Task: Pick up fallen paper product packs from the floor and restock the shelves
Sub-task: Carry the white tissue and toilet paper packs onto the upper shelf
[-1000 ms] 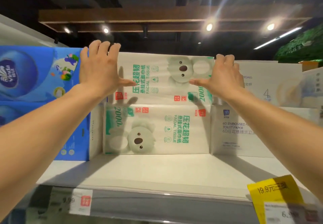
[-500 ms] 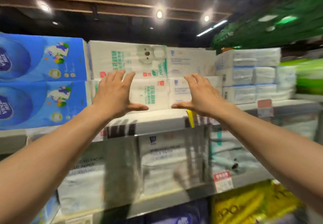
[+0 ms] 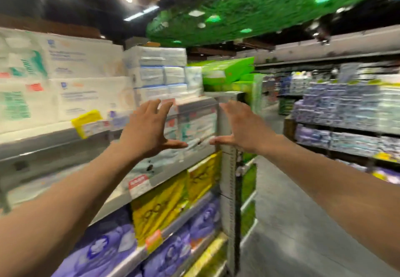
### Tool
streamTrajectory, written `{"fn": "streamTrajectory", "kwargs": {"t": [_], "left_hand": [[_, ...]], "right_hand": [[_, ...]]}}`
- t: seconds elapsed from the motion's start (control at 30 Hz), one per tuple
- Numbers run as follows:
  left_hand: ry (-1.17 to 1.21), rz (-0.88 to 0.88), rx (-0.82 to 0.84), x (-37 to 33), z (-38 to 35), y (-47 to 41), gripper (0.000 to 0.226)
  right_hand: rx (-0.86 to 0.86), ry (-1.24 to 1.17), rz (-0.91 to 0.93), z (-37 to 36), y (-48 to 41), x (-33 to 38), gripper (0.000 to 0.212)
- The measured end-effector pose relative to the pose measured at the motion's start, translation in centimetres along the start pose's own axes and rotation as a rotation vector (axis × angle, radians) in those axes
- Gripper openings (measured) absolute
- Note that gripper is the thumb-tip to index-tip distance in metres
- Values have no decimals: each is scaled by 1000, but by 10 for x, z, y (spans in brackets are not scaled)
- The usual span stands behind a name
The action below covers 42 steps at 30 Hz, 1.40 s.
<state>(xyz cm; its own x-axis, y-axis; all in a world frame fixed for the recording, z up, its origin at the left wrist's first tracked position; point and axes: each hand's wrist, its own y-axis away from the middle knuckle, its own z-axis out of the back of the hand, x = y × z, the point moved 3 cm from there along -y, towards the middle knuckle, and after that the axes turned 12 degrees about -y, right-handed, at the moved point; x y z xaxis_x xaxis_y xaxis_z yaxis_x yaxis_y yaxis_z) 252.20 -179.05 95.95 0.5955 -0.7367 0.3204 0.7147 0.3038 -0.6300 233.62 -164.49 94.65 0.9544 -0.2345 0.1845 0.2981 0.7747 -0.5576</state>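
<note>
Both hands raised w/ fingers spread, holding nothing: left hand (image 3: 144,134), right hand (image 3: 242,128).

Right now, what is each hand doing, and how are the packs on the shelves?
left hand: open, fingers spread, holding nothing.
right hand: open, holding nothing.
white packs: stacked on the top shelf.
yellow packs: on a lower shelf.
purple packs: on the shelves beneath those.

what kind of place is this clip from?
Probably a supermarket paper-goods aisle: white tissue packs stacked on tiered shelves, price tags on the shelf edges, more stocked racks across the aisle.
</note>
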Motion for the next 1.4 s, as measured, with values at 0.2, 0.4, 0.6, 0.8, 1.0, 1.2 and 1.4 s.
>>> {"fn": "streamTrajectory", "kwargs": {"t": [0.2, 0.4, 0.6, 0.8, 1.0, 1.2, 1.4], "left_hand": [[184, -152, 15, -206, -34, -86, 141], [374, -273, 77, -394, -49, -156, 130], [499, -424, 115, -556, -95, -227, 121], [585, -601, 101, -714, -165, -320, 137], [624, -788, 89, -855, -194, -425, 133], [648, -976, 54, -1037, -220, -508, 131], [675, -1081, 83, -1237, -244, -573, 125]], "right_hand": [[88, 169, -237, 68, 92, -188, 116], [181, 289, -470, 133, 164, -351, 116], [179, 327, -675, 154, 223, -497, 115], [123, 369, -868, 154, 257, -649, 119], [69, 382, -1043, 178, 268, -785, 111], [31, 379, -1229, 205, 306, -936, 112], [48, 351, -1340, 238, 356, -1120, 113]]}}
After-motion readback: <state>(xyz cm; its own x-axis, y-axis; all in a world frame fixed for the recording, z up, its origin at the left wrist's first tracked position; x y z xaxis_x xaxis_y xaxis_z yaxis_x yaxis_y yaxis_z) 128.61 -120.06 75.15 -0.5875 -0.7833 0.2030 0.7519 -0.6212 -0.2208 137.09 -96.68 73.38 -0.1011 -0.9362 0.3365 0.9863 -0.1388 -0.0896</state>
